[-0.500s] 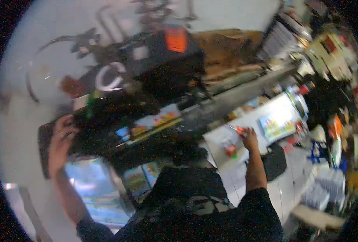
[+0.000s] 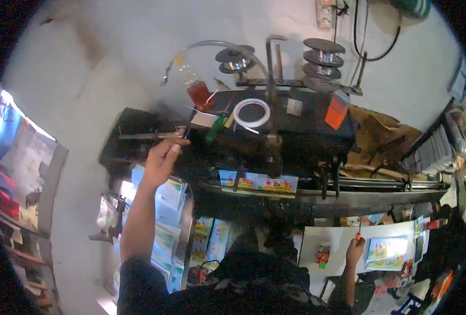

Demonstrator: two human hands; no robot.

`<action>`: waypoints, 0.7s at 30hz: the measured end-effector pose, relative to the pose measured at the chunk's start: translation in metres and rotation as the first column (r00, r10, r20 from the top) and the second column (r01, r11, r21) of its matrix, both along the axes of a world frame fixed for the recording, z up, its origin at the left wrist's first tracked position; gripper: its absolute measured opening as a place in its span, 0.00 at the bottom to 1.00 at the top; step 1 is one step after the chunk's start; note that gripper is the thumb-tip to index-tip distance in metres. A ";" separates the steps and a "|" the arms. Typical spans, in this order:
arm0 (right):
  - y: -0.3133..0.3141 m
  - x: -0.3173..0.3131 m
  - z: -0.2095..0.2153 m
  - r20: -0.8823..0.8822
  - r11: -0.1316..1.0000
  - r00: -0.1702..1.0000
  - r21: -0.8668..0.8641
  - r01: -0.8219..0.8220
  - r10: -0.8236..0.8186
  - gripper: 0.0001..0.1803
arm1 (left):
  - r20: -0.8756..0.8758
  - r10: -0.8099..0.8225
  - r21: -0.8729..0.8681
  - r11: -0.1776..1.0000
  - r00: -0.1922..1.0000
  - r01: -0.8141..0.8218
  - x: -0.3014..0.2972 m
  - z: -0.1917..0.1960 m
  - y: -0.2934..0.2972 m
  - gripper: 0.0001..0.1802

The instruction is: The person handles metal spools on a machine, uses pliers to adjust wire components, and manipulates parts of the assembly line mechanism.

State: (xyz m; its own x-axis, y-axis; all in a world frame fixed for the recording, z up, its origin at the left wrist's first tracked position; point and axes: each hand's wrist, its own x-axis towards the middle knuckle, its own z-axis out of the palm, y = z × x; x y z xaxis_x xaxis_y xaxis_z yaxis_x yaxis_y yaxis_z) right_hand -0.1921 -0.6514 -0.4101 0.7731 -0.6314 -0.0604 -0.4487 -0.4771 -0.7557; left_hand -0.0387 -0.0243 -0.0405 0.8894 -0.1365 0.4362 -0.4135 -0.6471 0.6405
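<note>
My left hand is raised at the left end of a black machine. Its fingers are drawn together beside a metal rod; what they grip is hidden. Lower right, my right hand is closed round the orange handle of a screwdriver, its thin shaft pointing up over a white tabletop. Colourful printed sheets lie along the machine's front ledge. On the tabletop, a small red and green item sits left of my right hand, and a printed stack to its right.
On the machine rest a white tape roll, a bottle of red liquid and an orange box. Spools of wire stand behind. Printed stacks fill a rack below my left arm. Brown cardboard leans at right.
The view has swung left and levelled, bringing the machine to the middle. My left hand now sits against the machine's left end. My right hand still holds the screwdriver, which now points upward.
</note>
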 end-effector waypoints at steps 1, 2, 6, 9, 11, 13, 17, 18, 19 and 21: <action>0.025 0.008 0.029 0.118 0.986 0.993 0.165 -0.003 -0.016 0.16 | 0.065 0.001 0.014 1.000 0.998 -0.002 -0.004 -0.009 0.012 0.15; 0.037 0.014 0.046 0.120 0.988 0.993 0.157 -0.010 -0.009 0.16 | 0.067 0.008 0.006 1.000 0.998 -0.009 -0.006 -0.012 0.014 0.15; 0.136 0.052 0.144 0.501 0.918 0.827 0.145 -0.370 0.255 0.15 | 0.161 0.027 -0.094 0.996 0.987 -0.012 -0.002 -0.019 0.005 0.18; 0.223 0.077 0.220 0.353 0.790 0.779 0.151 -0.594 0.518 0.14 | 0.085 0.031 -0.238 0.971 0.996 -0.010 -0.005 -0.016 0.008 0.16; 0.278 0.105 0.269 0.322 0.605 0.614 0.140 -0.784 0.721 0.14 | 0.142 -0.022 -0.207 0.977 0.990 0.052 -0.005 -0.014 0.014 0.16; 0.314 0.134 0.292 0.253 0.447 0.464 0.124 -0.886 0.849 0.15 | 0.102 -0.037 -0.291 0.954 0.994 0.065 -0.007 -0.012 0.009 0.16; 0.366 0.174 0.312 0.201 0.230 0.264 0.178 -0.957 0.943 0.17 | 0.222 -0.172 -0.341 0.908 0.960 0.241 -0.001 -0.012 0.011 0.15; 0.375 0.177 0.315 0.198 0.223 0.255 0.171 -0.960 0.946 0.17 | 0.230 -0.163 -0.344 0.909 0.960 0.236 -0.003 -0.014 0.014 0.15; 0.383 0.180 0.318 0.264 0.158 0.203 0.183 -0.970 0.943 0.17 | 0.229 -0.163 -0.362 0.901 0.960 0.239 -0.003 -0.018 0.017 0.15; 0.392 0.186 0.321 0.328 0.087 0.147 0.190 -0.978 0.933 0.17 | 0.215 -0.144 -0.347 0.913 0.966 0.214 -0.007 -0.014 0.018 0.15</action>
